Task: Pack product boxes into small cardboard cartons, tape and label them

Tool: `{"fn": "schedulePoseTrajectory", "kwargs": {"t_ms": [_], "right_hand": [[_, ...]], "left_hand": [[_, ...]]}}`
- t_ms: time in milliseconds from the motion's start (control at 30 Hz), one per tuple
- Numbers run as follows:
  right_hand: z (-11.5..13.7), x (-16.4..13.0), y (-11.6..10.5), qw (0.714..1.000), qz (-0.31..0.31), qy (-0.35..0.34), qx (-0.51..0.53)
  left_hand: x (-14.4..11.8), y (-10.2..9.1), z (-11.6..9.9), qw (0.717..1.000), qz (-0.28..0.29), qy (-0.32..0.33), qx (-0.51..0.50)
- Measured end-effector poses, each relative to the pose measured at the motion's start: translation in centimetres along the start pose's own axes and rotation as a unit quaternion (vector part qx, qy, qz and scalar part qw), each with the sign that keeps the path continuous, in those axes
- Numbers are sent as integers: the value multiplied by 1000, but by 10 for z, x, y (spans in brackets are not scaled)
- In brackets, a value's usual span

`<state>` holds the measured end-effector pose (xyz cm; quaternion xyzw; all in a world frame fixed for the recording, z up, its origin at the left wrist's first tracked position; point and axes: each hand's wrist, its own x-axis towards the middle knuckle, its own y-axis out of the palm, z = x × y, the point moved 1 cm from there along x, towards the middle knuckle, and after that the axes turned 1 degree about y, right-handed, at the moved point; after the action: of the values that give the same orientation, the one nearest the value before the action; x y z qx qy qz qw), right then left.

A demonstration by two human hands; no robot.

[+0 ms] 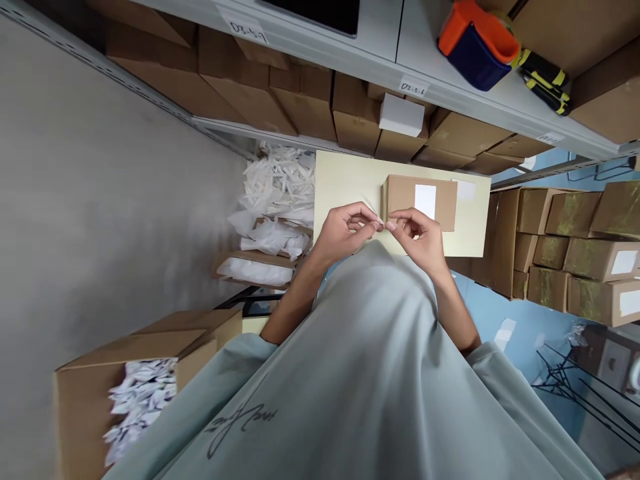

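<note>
My left hand (pixel 347 230) and my right hand (pixel 417 233) meet fingertip to fingertip above a pale yellow tabletop (pixel 345 183). Between them they pinch a small, thin, clear strip (pixel 384 223), too small to identify. Just beyond my right hand a brown cardboard box (pixel 400 193) with a white label (pixel 425 200) lies on the tabletop. My grey-green shirt fills the lower part of the view.
Grey shelves hold rows of cardboard boxes (pixel 300 100), a white box (pixel 401 115) and an orange-blue tape dispenser (pixel 477 43). White plastic packets (pixel 280 193) pile up left of the table. An open carton of white packets (pixel 135 400) stands lower left. Stacked labelled boxes (pixel 575 253) fill the right.
</note>
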<state>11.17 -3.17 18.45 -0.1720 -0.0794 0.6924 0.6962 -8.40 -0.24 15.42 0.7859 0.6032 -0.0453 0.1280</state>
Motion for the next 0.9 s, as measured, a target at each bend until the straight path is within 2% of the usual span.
{"fn": "schedulePoseTrajectory", "kwargs": {"t_ms": [167, 367, 467, 567, 633, 700, 800, 833, 867, 900], "right_hand": [[13, 10, 20, 999, 28, -22, -2], [8, 22, 40, 1000, 28, 7, 1], [0, 26, 44, 999, -6, 32, 5], [-7, 25, 33, 996, -64, 54, 18], [-11, 19, 20, 992, -101, 75, 28], [-13, 9, 5, 984, -138, 103, 40], [-13, -8, -13, 968, -201, 135, 61], [-13, -13, -17, 963, -218, 142, 68], [-12, -17, -20, 960, -229, 146, 73], [-12, -21, -22, 957, -234, 149, 77]], "left_hand": [[-1, -18, 3, 1000, 10, 10, 4], [4, -28, 6, 1000, 8, 0, 14], [11, -36, 25, 999, -11, -14, 27], [26, -54, 60, 995, -55, -46, 67], [40, -75, 86, 984, -105, -99, 106], [54, -105, 107, 958, -175, -182, 137], [67, -160, 116, 900, -293, -272, 172], [70, -179, 113, 895, -305, -273, 179], [73, -196, 108, 901, -295, -260, 183], [76, -212, 103, 922, -254, -234, 175]]}}
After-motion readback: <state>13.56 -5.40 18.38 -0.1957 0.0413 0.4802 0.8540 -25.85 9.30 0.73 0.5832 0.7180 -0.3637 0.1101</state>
